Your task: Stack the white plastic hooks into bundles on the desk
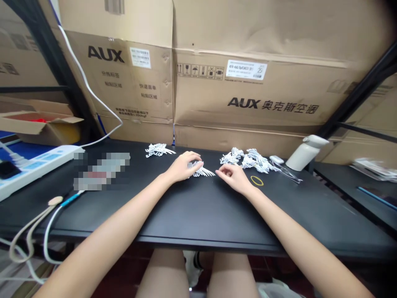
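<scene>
My left hand point(183, 166) is closed around a small bunch of thin white hooks point(204, 170), just above the black table. The straight ends of the bunch point right, and part of it is hidden by my fingers. Close to those ends, my right hand point(233, 178) has its fingers curled in a pinch; whatever is between them, if anything, is too small to make out. A loose pile of similar white hooks point(158, 150) lies behind my left hand. More white bunches point(256, 160) sit behind my right hand, and a yellow rubber band point(257, 181) lies beside it.
A white bottle point(305, 153), eyeglasses point(291, 176) and a small white case point(276, 159) stand or lie at right. On the left are a blurred-out phone point(102, 171) with cable, a power strip point(40, 167) and an open carton point(52, 124). Large cardboard point(248, 124) walls the back.
</scene>
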The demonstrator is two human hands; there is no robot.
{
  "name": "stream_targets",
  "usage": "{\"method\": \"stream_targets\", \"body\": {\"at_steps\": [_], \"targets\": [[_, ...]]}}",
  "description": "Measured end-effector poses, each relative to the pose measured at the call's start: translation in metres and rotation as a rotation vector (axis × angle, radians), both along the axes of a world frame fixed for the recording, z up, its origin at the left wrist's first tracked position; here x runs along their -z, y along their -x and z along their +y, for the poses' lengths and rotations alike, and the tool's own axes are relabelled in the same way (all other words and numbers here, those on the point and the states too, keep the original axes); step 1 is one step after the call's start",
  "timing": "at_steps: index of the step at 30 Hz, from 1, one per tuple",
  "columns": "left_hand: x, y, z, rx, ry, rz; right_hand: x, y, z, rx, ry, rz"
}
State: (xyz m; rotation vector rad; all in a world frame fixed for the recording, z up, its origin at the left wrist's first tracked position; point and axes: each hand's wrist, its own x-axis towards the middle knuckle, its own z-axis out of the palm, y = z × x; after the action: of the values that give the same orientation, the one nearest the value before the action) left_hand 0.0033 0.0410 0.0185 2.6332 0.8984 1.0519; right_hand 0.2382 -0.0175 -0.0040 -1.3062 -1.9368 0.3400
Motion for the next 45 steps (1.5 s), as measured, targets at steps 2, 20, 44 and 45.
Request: {"method": "stream_targets", "body": {"at_steps": [2,20,44,45], "targets": [[0.004,-0.002,-0.002,0.021,-0.034,0.116,0.002,0.003,0.001,-0.024,-0.022,-0.045],[0.015,-0.006,-0.001,0.095,-0.023,0.219,0.005,-0.009,0.009,0.037,0.119,-0.154],[0.012,-0.008,-0.005,0.068,0.028,0.124,-0.023,-0.044,0.000,0.236,0.234,-0.021],[0.011,-0.009,-0.006,0.059,0.052,0.092,-0.022,-0.041,0.001,0.248,0.189,0.020]]}}
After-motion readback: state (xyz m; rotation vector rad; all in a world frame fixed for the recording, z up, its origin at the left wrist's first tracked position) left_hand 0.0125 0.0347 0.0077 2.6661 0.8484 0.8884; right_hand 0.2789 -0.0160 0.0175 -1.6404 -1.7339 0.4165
